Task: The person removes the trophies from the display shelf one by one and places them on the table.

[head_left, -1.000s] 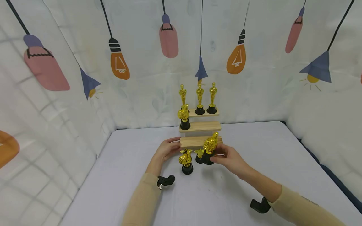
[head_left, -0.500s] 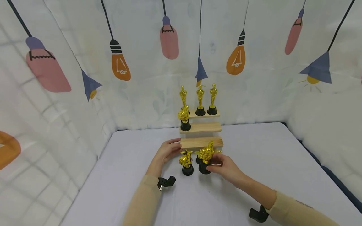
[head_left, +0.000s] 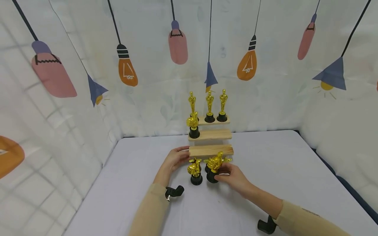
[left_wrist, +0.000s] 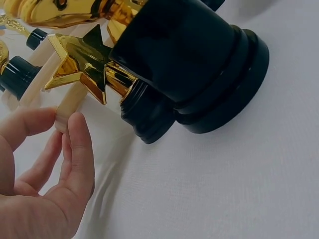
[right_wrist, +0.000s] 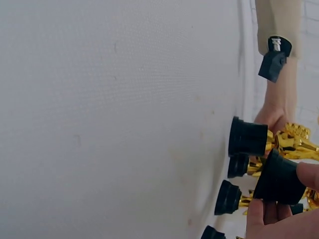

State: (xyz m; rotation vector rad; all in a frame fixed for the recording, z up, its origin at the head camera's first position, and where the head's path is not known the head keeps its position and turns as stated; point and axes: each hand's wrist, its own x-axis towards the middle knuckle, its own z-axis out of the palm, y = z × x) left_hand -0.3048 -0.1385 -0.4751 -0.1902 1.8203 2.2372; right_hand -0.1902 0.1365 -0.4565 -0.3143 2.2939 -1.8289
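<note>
One glossy gold thumbs-up trophy on a round black base [head_left: 215, 163] is held in the right grip [head_left: 234, 177], whose thumb and fingers clasp that black base from opposite sides, the gold thumb pointing upward; whether the base meets the worktop spread with white cloth [head_left: 265, 160] I cannot tell. Just left of the right grip and its load, a second gold thumbs-up trophy with a black base [head_left: 196, 178] stands upright. Behind these two, on the far side from the right grip, are small gold star trophies on black bases [right_wrist: 227, 197], partly hidden, three of their bases lined up in the right wrist view. Directly beyond them rises a pale wooden display shelf of three stepped boards [head_left: 211, 150]. To the left of the right grip and a little farther off, the left grip [head_left: 176, 159] pinches the left end of the lowest board between its digits. Farther from both grips, a third gold thumbs-up trophy on a black base [head_left: 193, 127] stands at the left end of the middle board. Farthest up, three slim gold human-figure trophies on black bases [head_left: 222, 103] stand on the top board, the left one partly covered by the thumbs-up below. Behind everything hangs a white cloth backdrop printed with pink, orange and blue lamps [head_left: 147, 108]. Beige sleeves [head_left: 150, 206] cover both forearms behind the grips.
</note>
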